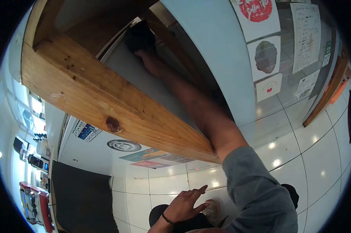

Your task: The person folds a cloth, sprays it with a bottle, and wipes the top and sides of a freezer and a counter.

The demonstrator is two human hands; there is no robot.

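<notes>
- Grey sleeve (257, 182) ending near the elbow, a person stretches the right arm deep into a shaded, wood-framed recess.
- The right hand (141, 54) holds a dark cloth (138, 35) bunched over its fingers; from here I cannot tell how tight the grip is.
- The cloth sits toward the far edge of a smooth grey panel (123, 66), close to one corner, deep inside the opening.
- A wooden beam (117, 108), marked by a dark knot, borders the opening; the reaching arm passes just beside one end of it.
- The left hand (185, 205) hovers above the white tiled floor (133, 198), its fingers extended and loosely parted, the thumb set apart, a dark wristband (167, 218) at the wrist. A shoe (211, 211) shows near the fingers.
- A pale blue panel (218, 50) curves along the other side of the opening; near its edge, a handwritten sheet (305, 37) hangs among other papers.
- Under the beam, a white front (94, 155) carries a round black emblem (124, 145) and coloured stickers.
- Farther off, well apart from both hands, a red machine (34, 207) stands beyond a black sheet (80, 194).
</notes>
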